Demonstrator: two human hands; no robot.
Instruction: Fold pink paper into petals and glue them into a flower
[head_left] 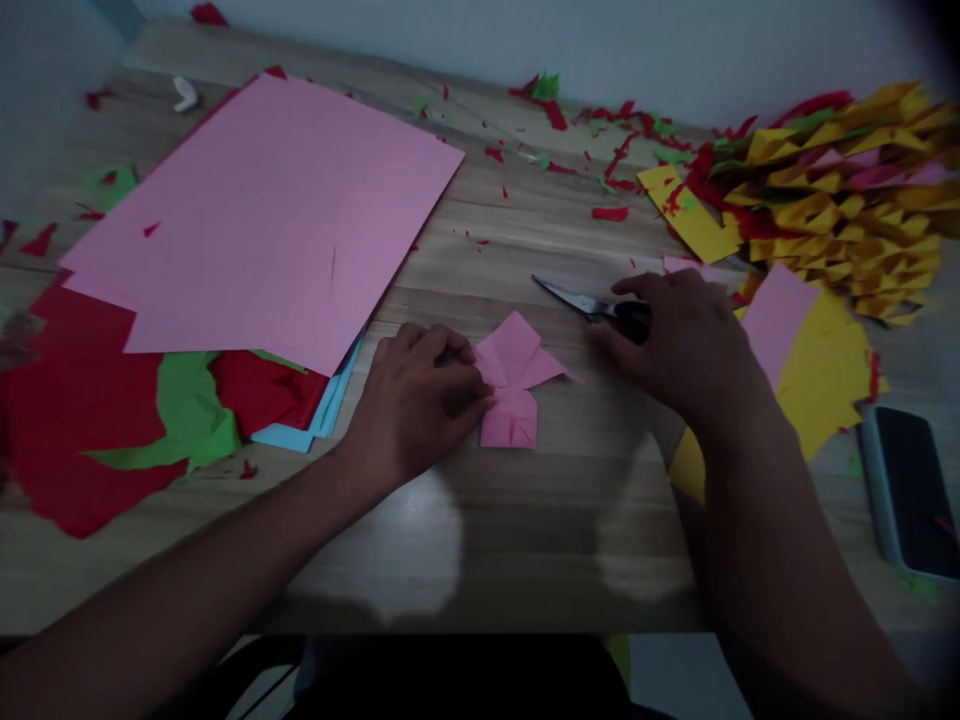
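Observation:
A small folded pink paper piece [514,378] lies on the wooden table [525,520] near its front middle. My left hand [416,400] rests with curled fingers on the piece's left edge, pinning it down. My right hand [675,340] lies over the black handles of a pair of scissors [581,300], whose blades point left and away from me. The fingers are curled over the handles; the blades look shut.
A big pink sheet [262,215] tops a stack of red, green and blue paper at left. Folded yellow and pink pieces [840,190] pile up at the back right, above yellow sheets [821,385]. A phone [911,490] lies at the right edge. Scraps litter the back.

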